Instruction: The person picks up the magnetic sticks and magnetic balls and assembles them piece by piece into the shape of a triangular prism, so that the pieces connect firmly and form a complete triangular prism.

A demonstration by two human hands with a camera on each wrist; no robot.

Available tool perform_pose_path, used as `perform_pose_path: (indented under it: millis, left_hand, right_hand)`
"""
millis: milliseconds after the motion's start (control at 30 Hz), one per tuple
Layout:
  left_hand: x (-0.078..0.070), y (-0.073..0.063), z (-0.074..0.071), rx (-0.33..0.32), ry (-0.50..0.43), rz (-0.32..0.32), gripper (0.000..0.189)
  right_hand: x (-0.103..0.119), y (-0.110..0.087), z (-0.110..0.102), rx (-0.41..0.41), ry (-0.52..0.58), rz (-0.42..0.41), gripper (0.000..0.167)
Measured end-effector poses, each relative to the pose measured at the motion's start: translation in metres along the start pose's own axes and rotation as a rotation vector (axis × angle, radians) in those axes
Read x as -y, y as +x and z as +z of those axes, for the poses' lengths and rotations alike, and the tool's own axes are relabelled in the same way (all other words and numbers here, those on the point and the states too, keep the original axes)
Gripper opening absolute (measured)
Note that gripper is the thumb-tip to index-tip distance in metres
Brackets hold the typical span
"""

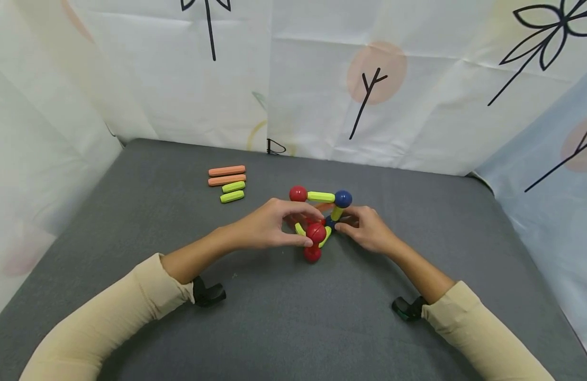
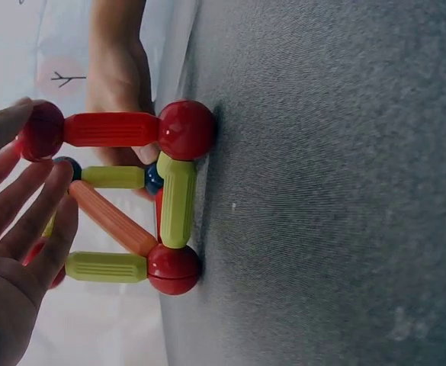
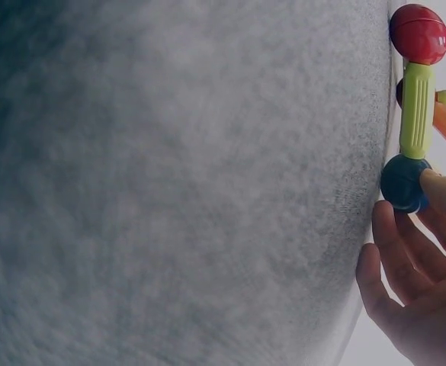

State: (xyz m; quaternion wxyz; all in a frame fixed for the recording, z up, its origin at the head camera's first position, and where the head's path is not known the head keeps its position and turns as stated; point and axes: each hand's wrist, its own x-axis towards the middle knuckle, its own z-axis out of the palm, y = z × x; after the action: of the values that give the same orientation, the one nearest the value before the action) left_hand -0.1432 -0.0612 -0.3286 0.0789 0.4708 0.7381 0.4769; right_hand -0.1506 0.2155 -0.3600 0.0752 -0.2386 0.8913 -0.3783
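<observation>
A frame of magnetic rods and balls stands on the grey table. At its near corner a red rod [image 2: 112,129] rises from a lower red ball [image 1: 312,254] to an upper red ball [image 1: 316,233]. My left hand [image 1: 274,225] holds that upper ball between thumb and fingers. On the other side, my right hand [image 1: 367,230] pinches a low blue ball [image 3: 403,183] joined to a yellow-green rod [image 3: 417,110]. Behind, a yellow-green rod [image 1: 321,197] links a raised red ball [image 1: 298,193] and a raised blue ball [image 1: 343,199]. An orange rod [image 2: 112,217] slants across one side.
Left of the frame, two loose orange rods [image 1: 226,171] and two loose yellow-green rods [image 1: 232,196] lie side by side on the grey table [image 1: 283,328]. Printed white cloth [image 1: 312,106] hangs along the table's back and sides.
</observation>
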Motion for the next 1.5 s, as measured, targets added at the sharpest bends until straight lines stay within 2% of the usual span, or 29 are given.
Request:
perform_pose_path:
  millis: [233,300,400,500,600,767,900,1033,1200,1367,1433,1500]
  left_hand:
    - [0.000,-0.007,0.000,-0.032,-0.034,-0.028,0.043]
    - [0.002,-0.011,-0.005,-0.070,-0.023,-0.023,0.041]
    - [0.009,-0.019,-0.018,-0.164,0.003,-0.048,0.037]
    - [0.022,-0.030,-0.035,-0.275,0.038,-0.123,0.032]
    - [0.038,-0.040,-0.052,-0.365,0.119,-0.203,0.029]
    - [0.066,-0.057,-0.076,-0.443,0.294,-0.321,0.029]
    - [0.082,-0.069,-0.091,-0.460,0.388,-0.381,0.031]
    - [0.091,-0.076,-0.099,-0.434,0.447,-0.426,0.031]
    - [0.098,-0.077,-0.104,-0.379,0.508,-0.495,0.032]
    - [0.104,-0.074,-0.107,-0.321,0.574,-0.522,0.033]
    - [0.104,-0.073,-0.108,-0.333,0.586,-0.525,0.035]
    - [0.100,-0.073,-0.107,-0.374,0.569,-0.516,0.037]
  right_hand:
    - [0.000,-0.001,0.001,-0.005,-0.006,-0.008,0.031]
    - [0.000,-0.001,0.001,-0.008,-0.005,-0.006,0.031]
    - [0.000,-0.001,0.001,-0.011,-0.003,-0.004,0.031]
    - [0.001,-0.001,0.001,-0.014,0.000,-0.001,0.030]
    - [0.001,0.000,0.001,-0.011,0.001,-0.001,0.030]
    - [0.000,-0.001,0.000,-0.007,0.002,0.001,0.030]
    - [0.000,-0.001,0.000,-0.011,0.002,0.002,0.031]
    - [0.000,-0.001,0.000,-0.012,-0.003,-0.003,0.031]
    - [0.000,-0.001,0.001,-0.009,-0.006,-0.003,0.029]
    - [0.000,-0.001,0.001,-0.010,-0.006,0.006,0.029]
    - [0.000,-0.001,0.001,-0.009,-0.005,0.009,0.030]
    - [0.000,-0.001,0.001,-0.007,-0.004,0.009,0.030]
